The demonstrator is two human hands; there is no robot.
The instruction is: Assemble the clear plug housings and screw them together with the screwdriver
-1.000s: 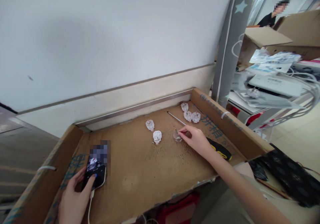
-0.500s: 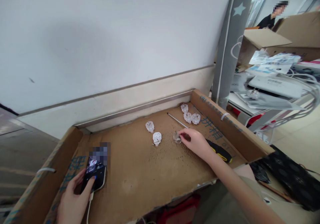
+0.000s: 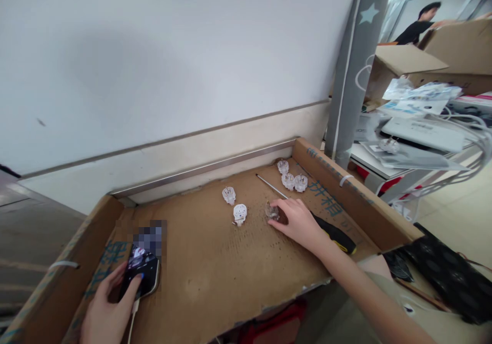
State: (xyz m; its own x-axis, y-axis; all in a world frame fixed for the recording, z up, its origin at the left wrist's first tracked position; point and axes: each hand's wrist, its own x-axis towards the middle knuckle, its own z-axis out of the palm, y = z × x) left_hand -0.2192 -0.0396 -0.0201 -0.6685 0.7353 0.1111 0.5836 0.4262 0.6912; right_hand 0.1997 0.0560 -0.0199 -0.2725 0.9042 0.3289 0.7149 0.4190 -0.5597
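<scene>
My left hand [image 3: 105, 303] is closed around a smartphone [image 3: 140, 269] with a lit screen; the thumb rests on the glass and a white cable runs from its lower end. My right hand [image 3: 298, 223] has its thumb and fingers around a clear plug part [image 3: 272, 211] on the cardboard. A white plug piece [image 3: 240, 214] and a plug with upright pins [image 3: 229, 195] lie left of it. Under my right hand passes a screwdriver [image 3: 271, 185]; its black and yellow handle shows beyond the wrist. Three clear-white plugs [image 3: 301, 183] sit together near the right wall.
The cardboard tray [image 3: 200, 282] has raised side walls with white ties. A pale panel [image 3: 172, 62] stands behind it. To the right are a grey post [image 3: 346, 77], a shelf with bagged parts [image 3: 418, 98], cables and open boxes [image 3: 457, 46]. A person [image 3: 417, 28] is in the background.
My right hand's thumb and fingers have spread wider around the clear plug part. The left hand still holds the phone, and the view has shifted slightly.
</scene>
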